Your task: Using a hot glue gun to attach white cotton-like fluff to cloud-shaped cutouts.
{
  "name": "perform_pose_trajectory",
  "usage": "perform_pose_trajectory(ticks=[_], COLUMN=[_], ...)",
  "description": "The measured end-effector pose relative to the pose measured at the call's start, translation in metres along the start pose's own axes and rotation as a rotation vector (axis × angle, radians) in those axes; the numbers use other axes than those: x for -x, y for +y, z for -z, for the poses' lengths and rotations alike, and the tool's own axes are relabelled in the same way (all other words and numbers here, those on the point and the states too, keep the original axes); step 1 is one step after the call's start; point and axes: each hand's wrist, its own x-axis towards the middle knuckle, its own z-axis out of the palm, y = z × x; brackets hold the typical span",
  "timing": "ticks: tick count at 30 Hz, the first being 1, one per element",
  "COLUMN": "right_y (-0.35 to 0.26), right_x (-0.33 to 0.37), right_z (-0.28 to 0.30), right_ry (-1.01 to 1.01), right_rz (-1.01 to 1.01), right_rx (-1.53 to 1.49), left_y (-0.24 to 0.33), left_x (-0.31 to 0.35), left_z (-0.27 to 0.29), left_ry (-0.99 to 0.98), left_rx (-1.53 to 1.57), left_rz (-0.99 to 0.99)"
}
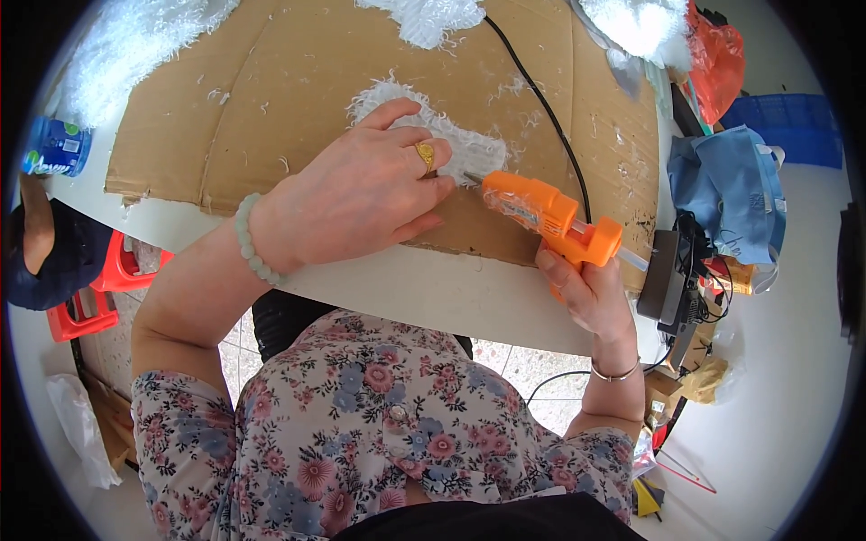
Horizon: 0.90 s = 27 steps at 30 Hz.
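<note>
Clasping glue gun (538, 206), right grip (591, 293), left grip (361, 187) unclear, blue crate (803, 126) (contents hidden)

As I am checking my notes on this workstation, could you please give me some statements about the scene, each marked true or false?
1. The right grip holds an orange glue gun. True.
2. The glue gun's nozzle points toward the person's right. False: it points left, toward the shaggy white piece.
3. The shaggy white piece lies on brown cardboard. True.
4. The pale bead bracelet is on the right wrist. False: it is on the left wrist; the right has a thin metal bangle.
5. The left grip wears a gold-coloured ring. True.
6. The black cord lies left of the left grip. False: it runs to its right.
</note>
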Motion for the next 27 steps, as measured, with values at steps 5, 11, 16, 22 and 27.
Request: perform_pose_trajectory(ticks=[5, 11, 16, 22, 27], right_y=[-0.003, -0.007, -0.015, -0.018, -0.012], right_x=[-0.001, -0.012, -0.022, -0.027, -0.026], right_z=[0.006, -0.002, -0.004, -0.005, 0.0], right_ry=[-0.093, -0.036, -0.05, -0.074, -0.074], right_rz=[-0.057, 0.078, 0.181, 0.209, 0.285], right_rx=[0.088, 0.104, 0.148, 0.201, 0.239], left_y=[0.001, 0.003, 0.004, 0.004, 0.005], left_x=[0.0, -0.003, -0.002, -0.002, -0.002], left_z=[-0.001, 0.004, 0.004, 0.005, 0.005], left_ry=[0.009, 0.038, 0.015, 0.002, 0.007], left_rx=[-0.013, -0.062, -0.075, -0.077, -0.076], left_rz=[0.011, 0.029, 0.03, 0.034, 0.042])
